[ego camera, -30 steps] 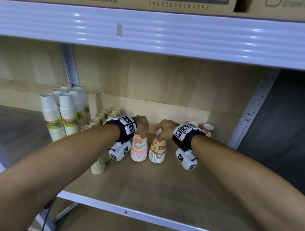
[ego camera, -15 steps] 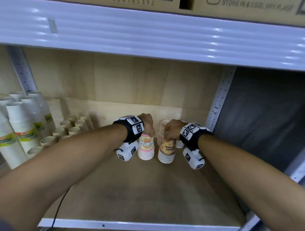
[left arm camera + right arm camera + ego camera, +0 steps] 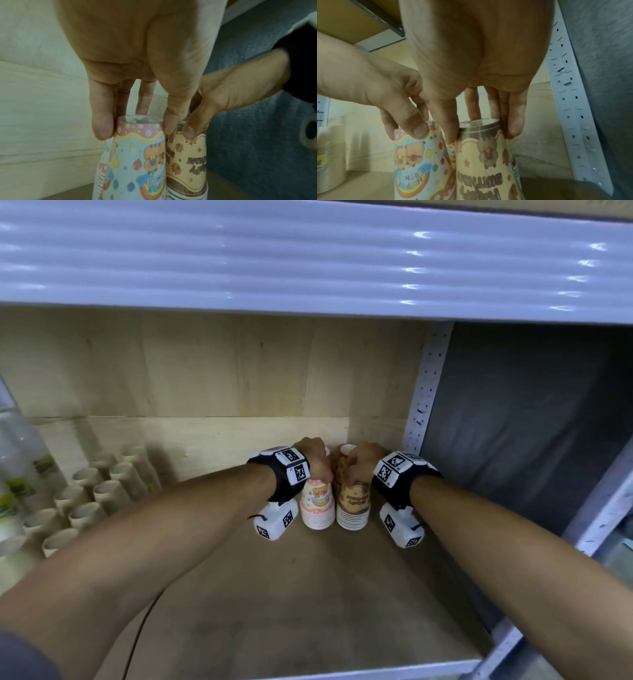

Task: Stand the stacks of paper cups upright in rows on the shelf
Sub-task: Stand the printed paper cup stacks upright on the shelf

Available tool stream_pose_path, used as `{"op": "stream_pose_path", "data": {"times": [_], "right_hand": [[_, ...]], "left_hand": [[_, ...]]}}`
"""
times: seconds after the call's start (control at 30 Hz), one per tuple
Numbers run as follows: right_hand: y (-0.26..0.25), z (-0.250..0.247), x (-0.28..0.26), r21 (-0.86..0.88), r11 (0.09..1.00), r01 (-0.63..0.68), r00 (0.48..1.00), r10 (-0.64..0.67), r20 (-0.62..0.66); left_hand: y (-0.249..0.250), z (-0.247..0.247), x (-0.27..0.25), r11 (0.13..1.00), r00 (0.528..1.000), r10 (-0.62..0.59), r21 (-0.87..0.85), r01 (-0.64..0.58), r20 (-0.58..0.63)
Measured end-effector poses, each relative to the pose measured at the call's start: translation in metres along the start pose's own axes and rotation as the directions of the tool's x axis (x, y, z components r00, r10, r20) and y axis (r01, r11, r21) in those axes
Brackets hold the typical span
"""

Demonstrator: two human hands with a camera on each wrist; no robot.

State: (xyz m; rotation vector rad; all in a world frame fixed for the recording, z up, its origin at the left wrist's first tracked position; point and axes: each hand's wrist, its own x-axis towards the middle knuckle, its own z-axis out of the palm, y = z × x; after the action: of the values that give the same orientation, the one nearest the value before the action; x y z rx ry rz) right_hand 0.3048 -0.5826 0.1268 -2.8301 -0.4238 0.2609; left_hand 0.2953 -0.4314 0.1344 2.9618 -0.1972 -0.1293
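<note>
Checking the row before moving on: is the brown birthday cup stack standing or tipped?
Standing: the brown stack sits rims-down on the shelf, right hand gripping its top.

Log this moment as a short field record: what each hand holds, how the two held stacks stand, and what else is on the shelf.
left hand: grips top of pink cup stack
right hand: grips top of brown cup stack
stacks: upside down, side by side on shelf, near the right upright
other: plain paper cup stacks standing at left

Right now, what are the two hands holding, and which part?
Left hand pinches the pink cup stack near its top; right hand pinches the brown cup stack near its top.
</note>
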Motion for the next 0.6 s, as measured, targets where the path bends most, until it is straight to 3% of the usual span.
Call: {"op": "stream_pose_path", "data": {"times": [0.6], "right_hand": [[0.010,0.002,0.007,0.066,0.994,0.093,0.994,-0.089,-0.056]], "left_hand": [[0.010,0.006,0.013,1.000,0.999,-0.007,-0.005,0.007,0.047]]}}
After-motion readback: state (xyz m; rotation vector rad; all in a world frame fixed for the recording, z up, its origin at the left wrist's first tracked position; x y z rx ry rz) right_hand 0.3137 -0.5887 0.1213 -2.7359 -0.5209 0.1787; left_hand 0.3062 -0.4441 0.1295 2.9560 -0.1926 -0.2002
